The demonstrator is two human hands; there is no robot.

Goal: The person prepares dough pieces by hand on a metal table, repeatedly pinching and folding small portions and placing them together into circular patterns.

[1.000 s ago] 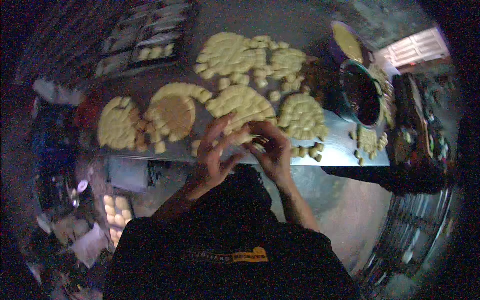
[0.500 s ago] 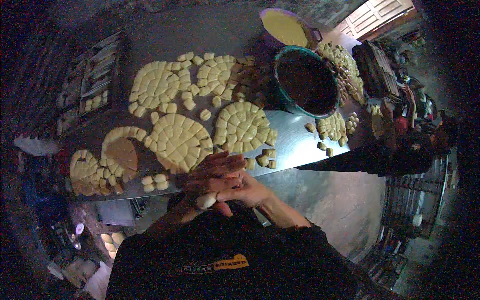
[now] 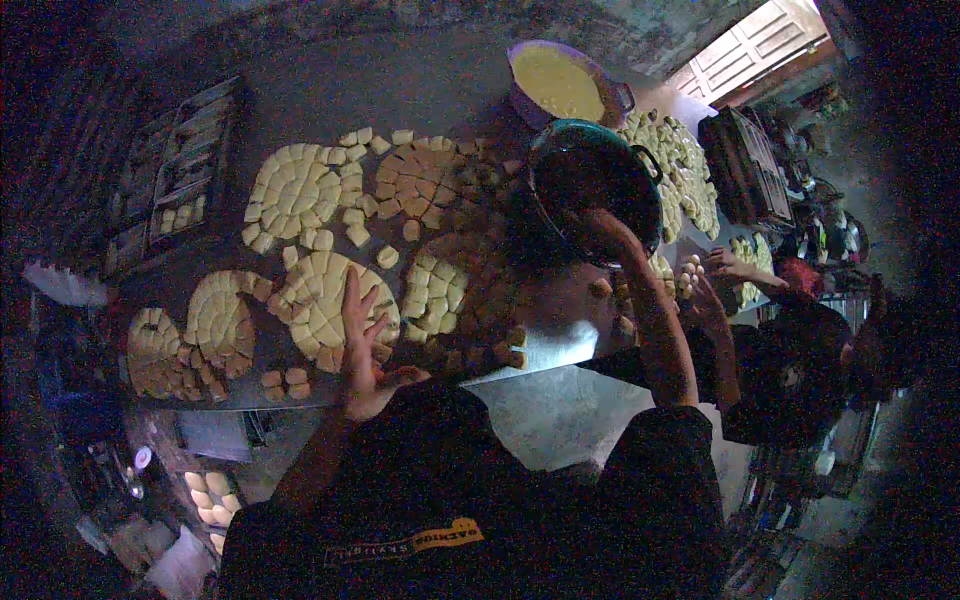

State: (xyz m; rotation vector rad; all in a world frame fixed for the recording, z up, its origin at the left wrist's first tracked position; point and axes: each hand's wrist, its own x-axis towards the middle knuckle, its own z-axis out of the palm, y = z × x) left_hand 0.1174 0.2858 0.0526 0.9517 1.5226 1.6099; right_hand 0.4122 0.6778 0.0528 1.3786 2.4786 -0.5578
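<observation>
My left hand (image 3: 366,345) is raised over the table's near edge, fingers spread and nothing visible in it. Beside its fingers lies a flat round of pale dough (image 3: 315,295) cut into many pieces. My right arm reaches far forward, and my right hand (image 3: 608,232) dips into a dark basin with a green rim (image 3: 580,127). Its fingers are lost in the basin's shadow, as are the contents. Another cut dough round (image 3: 435,290) sits between my left hand and the basin. Several small dough balls (image 3: 287,383) are grouped by the near edge.
More cut dough rounds (image 3: 292,190) spread over the metal table (image 3: 568,347). Behind the basin stands a purple tub (image 3: 522,90) holding a yellow mass. A co-worker (image 3: 790,385) at the right handles dough balls (image 3: 690,272). Stacked trays (image 3: 190,150) stand at the far left.
My hands, pressed together around a pale dough ball before, have parted. My right hand moved forward and right into the basin; my left opened and moved left. The ball is out of sight.
</observation>
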